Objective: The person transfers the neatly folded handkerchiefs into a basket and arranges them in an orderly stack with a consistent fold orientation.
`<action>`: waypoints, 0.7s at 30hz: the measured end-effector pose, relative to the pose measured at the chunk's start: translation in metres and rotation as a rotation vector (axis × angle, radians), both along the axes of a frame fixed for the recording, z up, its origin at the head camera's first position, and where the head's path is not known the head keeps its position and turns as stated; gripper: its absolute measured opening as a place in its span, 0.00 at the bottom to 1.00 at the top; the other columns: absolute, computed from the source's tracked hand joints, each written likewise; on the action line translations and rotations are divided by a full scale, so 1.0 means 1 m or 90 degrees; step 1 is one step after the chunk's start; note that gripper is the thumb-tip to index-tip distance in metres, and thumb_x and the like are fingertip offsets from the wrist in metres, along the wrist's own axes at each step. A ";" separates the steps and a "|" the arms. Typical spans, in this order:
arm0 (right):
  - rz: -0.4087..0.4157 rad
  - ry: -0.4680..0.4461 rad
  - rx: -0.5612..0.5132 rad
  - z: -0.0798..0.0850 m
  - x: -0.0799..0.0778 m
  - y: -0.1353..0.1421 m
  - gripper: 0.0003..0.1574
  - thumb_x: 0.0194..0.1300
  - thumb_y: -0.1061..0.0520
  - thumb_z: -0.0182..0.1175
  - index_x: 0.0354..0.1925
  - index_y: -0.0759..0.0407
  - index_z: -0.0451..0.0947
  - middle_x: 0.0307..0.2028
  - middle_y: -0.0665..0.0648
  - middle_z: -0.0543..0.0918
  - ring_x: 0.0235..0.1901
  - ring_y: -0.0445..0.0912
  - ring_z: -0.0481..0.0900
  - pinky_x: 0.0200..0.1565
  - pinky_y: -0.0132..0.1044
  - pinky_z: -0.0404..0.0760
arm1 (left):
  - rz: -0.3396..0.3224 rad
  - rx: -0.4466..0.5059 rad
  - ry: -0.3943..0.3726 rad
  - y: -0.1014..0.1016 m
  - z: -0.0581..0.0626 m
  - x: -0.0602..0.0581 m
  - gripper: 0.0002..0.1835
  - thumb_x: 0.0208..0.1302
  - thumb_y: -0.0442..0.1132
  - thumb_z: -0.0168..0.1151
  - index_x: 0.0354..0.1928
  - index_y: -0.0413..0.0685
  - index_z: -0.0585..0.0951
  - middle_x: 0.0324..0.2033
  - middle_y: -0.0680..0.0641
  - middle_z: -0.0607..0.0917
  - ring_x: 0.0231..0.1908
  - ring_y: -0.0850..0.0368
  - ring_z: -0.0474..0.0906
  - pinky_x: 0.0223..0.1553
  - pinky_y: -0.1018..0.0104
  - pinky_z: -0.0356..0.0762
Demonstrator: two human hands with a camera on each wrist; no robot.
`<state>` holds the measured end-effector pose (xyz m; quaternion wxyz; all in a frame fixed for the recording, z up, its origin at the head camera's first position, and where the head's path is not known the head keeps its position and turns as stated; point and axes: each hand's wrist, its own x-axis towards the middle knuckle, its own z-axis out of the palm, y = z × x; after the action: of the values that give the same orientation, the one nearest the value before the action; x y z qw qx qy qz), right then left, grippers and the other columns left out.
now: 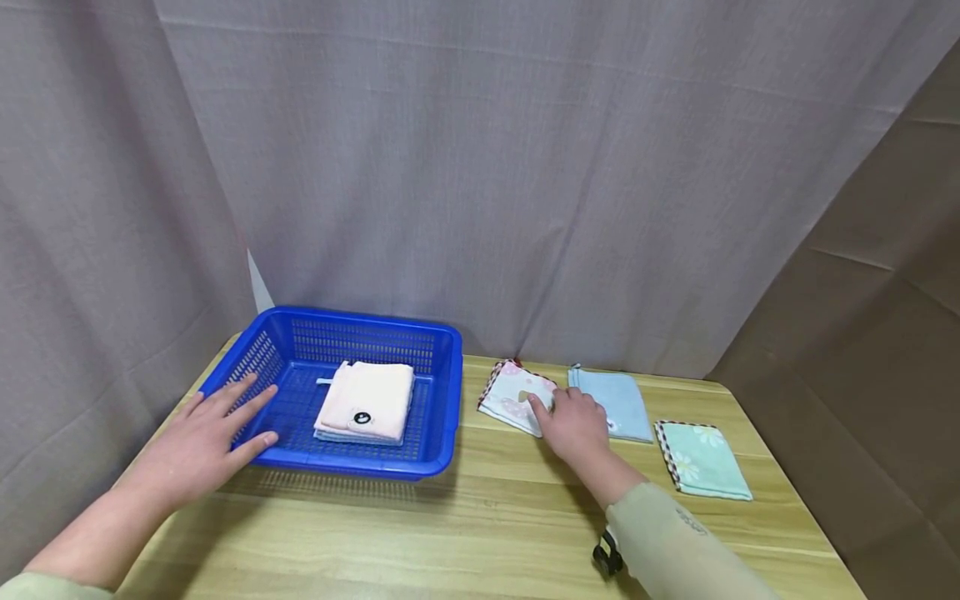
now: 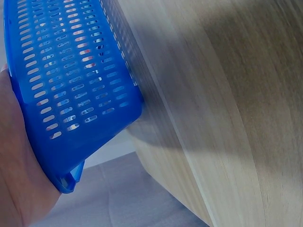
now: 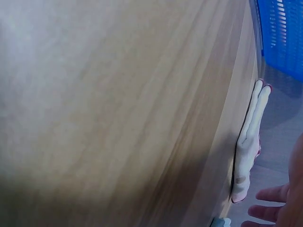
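My left hand (image 1: pixel 198 442) reaches over the near left corner of a blue plastic basket (image 1: pixel 459 392), its fingers spread and the thumb by the front rim. In the left wrist view the hand (image 2: pixel 21 165) lies along the basket's side (image 2: pixel 71 137). Inside the basket sits a small stack of folded towels, a pale pink one (image 1: pixel 367 400) with a black round mark on top. My right hand (image 1: pixel 577 425) is over the near right corner of a folded white-and-pink towel (image 1: pixel 513 392) with a checked edge. In the right wrist view, its fingers (image 3: pixel 267 213) are apart, near the towel (image 3: pixel 251 127).
A folded light blue towel (image 1: pixel 618 400) lies just right of the right hand, and a mint green towel with white flowers (image 1: pixel 705 458) lies farther right. All rest on a wooden table (image 1: pixel 360 533). Grey curtains (image 1: pixel 480 183) hang behind; a brown panel (image 1: pixel 877 350) borders the right.
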<state>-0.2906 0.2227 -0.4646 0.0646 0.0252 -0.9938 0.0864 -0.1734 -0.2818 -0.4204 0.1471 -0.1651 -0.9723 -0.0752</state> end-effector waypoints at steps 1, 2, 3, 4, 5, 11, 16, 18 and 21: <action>-0.001 -0.003 0.003 0.000 -0.001 0.000 0.52 0.73 0.26 0.36 0.63 0.69 0.72 0.57 0.69 0.76 0.56 0.65 0.73 0.58 0.63 0.68 | 0.000 0.000 0.002 0.000 0.000 0.000 0.36 0.69 0.62 0.55 0.73 0.51 0.67 0.70 0.34 0.65 0.68 0.33 0.62 0.63 0.29 0.53; -0.002 -0.005 0.005 0.000 -0.001 0.001 0.52 0.73 0.26 0.35 0.62 0.69 0.73 0.55 0.69 0.76 0.55 0.65 0.73 0.57 0.62 0.69 | -0.001 0.001 0.003 0.000 0.000 0.000 0.36 0.69 0.62 0.55 0.72 0.51 0.68 0.70 0.34 0.65 0.68 0.33 0.62 0.63 0.29 0.53; -0.004 -0.006 0.007 0.000 -0.002 0.001 0.52 0.73 0.26 0.36 0.61 0.69 0.74 0.54 0.69 0.77 0.54 0.65 0.73 0.56 0.62 0.69 | -0.002 0.002 0.004 0.000 -0.001 0.000 0.36 0.69 0.62 0.56 0.72 0.51 0.68 0.70 0.34 0.65 0.68 0.33 0.62 0.63 0.29 0.53; -0.006 -0.008 0.010 -0.001 -0.002 0.001 0.51 0.73 0.26 0.36 0.59 0.69 0.75 0.52 0.69 0.77 0.53 0.65 0.74 0.55 0.62 0.70 | -0.002 0.001 0.003 -0.001 -0.001 -0.001 0.36 0.69 0.62 0.55 0.72 0.51 0.68 0.70 0.34 0.65 0.68 0.34 0.62 0.63 0.29 0.53; -0.007 -0.008 0.014 -0.001 -0.003 0.002 0.51 0.73 0.26 0.37 0.58 0.69 0.76 0.50 0.69 0.78 0.51 0.64 0.74 0.53 0.62 0.71 | -0.002 0.001 0.003 -0.001 -0.001 -0.001 0.36 0.69 0.62 0.55 0.72 0.51 0.68 0.70 0.34 0.65 0.68 0.34 0.62 0.63 0.29 0.53; -0.021 -0.022 0.027 -0.004 -0.008 0.003 0.49 0.72 0.27 0.38 0.55 0.68 0.78 0.45 0.67 0.78 0.49 0.63 0.74 0.53 0.62 0.69 | 0.001 -0.002 -0.011 0.000 0.001 -0.001 0.36 0.70 0.63 0.54 0.73 0.51 0.67 0.70 0.34 0.64 0.68 0.33 0.61 0.63 0.29 0.52; -0.027 -0.031 0.041 -0.009 -0.013 0.003 0.49 0.71 0.26 0.41 0.56 0.68 0.78 0.46 0.67 0.77 0.49 0.63 0.74 0.53 0.61 0.68 | 0.000 -0.003 -0.008 0.000 0.001 0.000 0.36 0.69 0.63 0.55 0.72 0.51 0.68 0.70 0.34 0.65 0.68 0.33 0.62 0.63 0.29 0.53; -0.029 -0.032 0.046 -0.012 -0.015 0.003 0.49 0.70 0.26 0.41 0.57 0.68 0.77 0.46 0.67 0.77 0.49 0.63 0.74 0.53 0.61 0.69 | 0.000 -0.004 -0.005 0.000 0.001 0.000 0.36 0.69 0.63 0.55 0.72 0.51 0.68 0.70 0.34 0.65 0.67 0.33 0.62 0.63 0.29 0.54; -0.035 -0.033 0.045 -0.014 -0.016 0.002 0.50 0.70 0.26 0.41 0.57 0.69 0.77 0.46 0.67 0.76 0.50 0.63 0.73 0.53 0.61 0.68 | 0.003 -0.003 -0.008 0.000 0.001 0.000 0.37 0.69 0.63 0.55 0.72 0.51 0.68 0.70 0.34 0.65 0.67 0.33 0.62 0.63 0.29 0.53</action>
<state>-0.3071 0.2247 -0.4791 0.0406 -0.0020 -0.9979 0.0502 -0.1735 -0.2818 -0.4193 0.1406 -0.1631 -0.9738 -0.0734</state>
